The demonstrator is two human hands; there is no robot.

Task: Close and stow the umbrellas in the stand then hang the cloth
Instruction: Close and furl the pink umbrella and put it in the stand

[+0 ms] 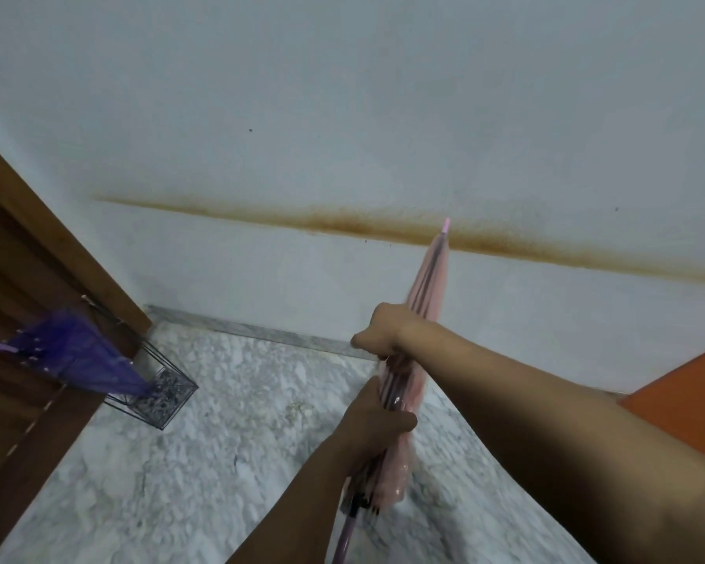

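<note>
Purple folded umbrella [78, 356] already in the far-left wire stand [161, 394] — both hands, left [373, 421] and right [383, 333], fingers curled round the folded pink umbrella [420, 319], unstowed — cloth unseen.

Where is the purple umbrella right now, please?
In the head view it is at the left, the purple umbrella standing in the wire stand beside the wooden door.

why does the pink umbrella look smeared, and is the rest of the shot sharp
Head view: motion blur softens the pink umbrella and both gripping hands, left hand, right hand; the purple umbrella in the stand is soft too; lighting flat, no glare; wide-angle bending at edges.
</note>
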